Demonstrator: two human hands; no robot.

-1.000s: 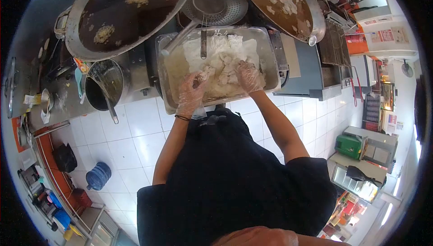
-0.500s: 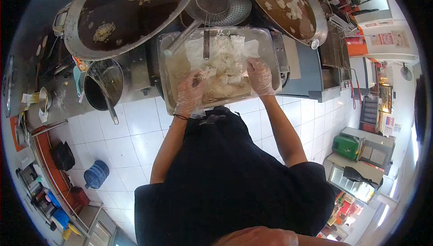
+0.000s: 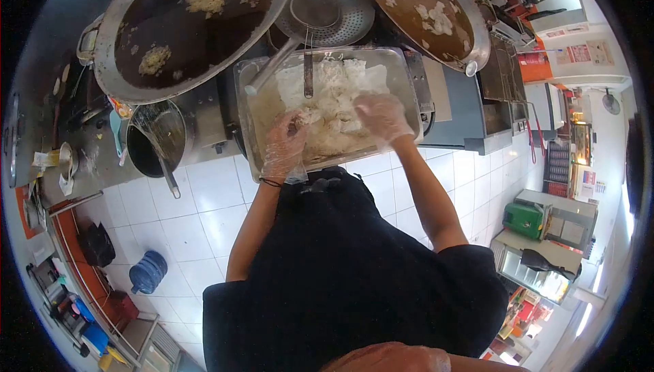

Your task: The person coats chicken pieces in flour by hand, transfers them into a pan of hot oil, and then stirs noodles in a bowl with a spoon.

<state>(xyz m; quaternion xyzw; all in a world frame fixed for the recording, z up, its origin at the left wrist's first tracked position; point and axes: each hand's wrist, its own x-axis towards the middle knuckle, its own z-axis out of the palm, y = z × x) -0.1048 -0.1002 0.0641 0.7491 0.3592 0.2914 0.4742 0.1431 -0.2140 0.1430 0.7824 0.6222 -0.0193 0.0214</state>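
A rectangular metal tray (image 3: 402, 75) of white flour and floured pieces (image 3: 340, 110) lies in front of me. My left hand (image 3: 286, 142), in a clear plastic glove, is closed around a flour-coated piece (image 3: 310, 114) over the tray's left part; its exact kind is hidden by the coating. My right hand (image 3: 383, 118), gloved too, hovers at the right side of the flour, its fingers smeared by motion. A long-handled fork (image 3: 308, 75) lies across the far rim of the tray, its handle over the flour.
Two wide pans of oil, one left (image 3: 112, 75) and one right (image 3: 480, 38), hold frying bits beyond the tray. Between them rests a perforated strainer (image 3: 351, 14), its handle crossing the tray's far left corner. A dark pot (image 3: 146, 147) stands at left.
My right hand has moved left and slightly down, further over the flour. My left hand stays almost in place with its floured piece. The whole view has shifted slightly.
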